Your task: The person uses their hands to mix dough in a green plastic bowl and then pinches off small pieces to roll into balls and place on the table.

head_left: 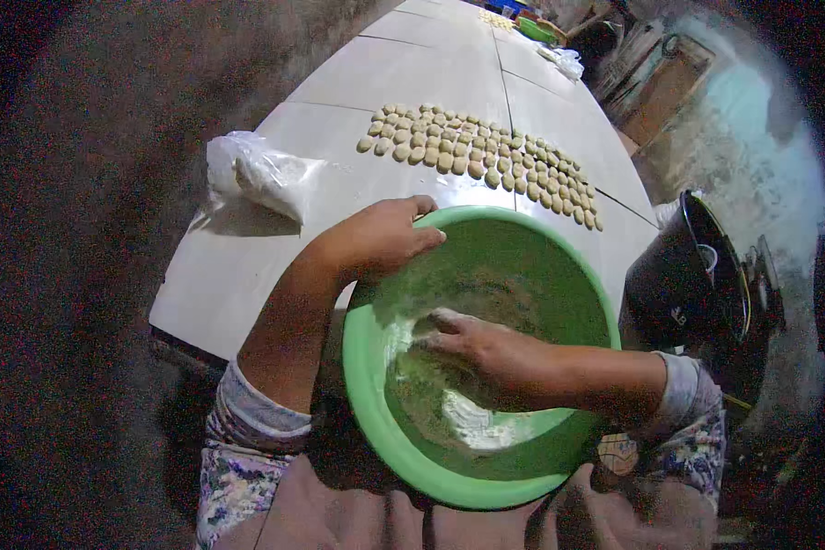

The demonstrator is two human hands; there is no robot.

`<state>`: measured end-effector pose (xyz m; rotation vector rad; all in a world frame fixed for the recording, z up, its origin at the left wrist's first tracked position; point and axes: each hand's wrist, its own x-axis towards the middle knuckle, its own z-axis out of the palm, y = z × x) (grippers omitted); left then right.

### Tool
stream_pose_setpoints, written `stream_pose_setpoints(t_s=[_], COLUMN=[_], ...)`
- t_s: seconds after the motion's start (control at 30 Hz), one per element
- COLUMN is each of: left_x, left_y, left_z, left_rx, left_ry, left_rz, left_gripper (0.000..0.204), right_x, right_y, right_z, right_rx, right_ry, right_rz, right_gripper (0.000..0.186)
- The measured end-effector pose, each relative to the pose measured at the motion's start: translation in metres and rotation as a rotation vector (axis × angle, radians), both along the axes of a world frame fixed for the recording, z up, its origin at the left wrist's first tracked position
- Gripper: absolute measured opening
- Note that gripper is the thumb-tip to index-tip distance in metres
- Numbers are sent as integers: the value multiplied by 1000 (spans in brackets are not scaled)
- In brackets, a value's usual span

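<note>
A large green basin (365, 403) is tilted toward me at the table's near edge, against my lap. My left hand (385, 236) grips its far left rim, thumb on the inner side. Down inside the basin is my right hand (472, 346), fingers bent together near the left wall, with white powder on the fingertips. Whether they hold anything is hidden. White powder like flour (477, 423) lies in patches on the basin's inner bottom and wall. Beyond the rim, many small oval dough pieces (458, 151) lie in rows on the table.
The pale tiled table (339, 82) stretches away from me. A clear plastic bag of white powder (268, 179) sits at its left edge. To the right stands a black bucket (674, 275). At the far end are another plastic bag (566, 62) and a green container (535, 31).
</note>
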<state>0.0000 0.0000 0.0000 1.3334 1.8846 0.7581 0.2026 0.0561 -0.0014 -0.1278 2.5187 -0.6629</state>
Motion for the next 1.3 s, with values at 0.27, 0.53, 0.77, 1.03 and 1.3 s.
stream_pose_setpoints(t_s=[0.27,0.53,0.77,1.03,1.3], left_x=[3,11,6,5,11], left_y=[-3,-11,-5,-9,-1], left_z=[3,3,-10,-5,-9], left_rx=[95,98,108,116,140], left_ry=[21,75,29,47,94], left_rz=[-46,-11,13,-10,-1], left_gripper=[54,49,48,44,47], right_x=[50,39,4,86,42], right_y=[-27,9,-19,4,-22], right_z=[11,47,12,4,39], right_rx=[-6,-165,53,-91,141], right_ry=[91,-293,-259,-43,-232], right_rz=[414,144,109,280,269], right_gripper=[24,29,61,45,41])
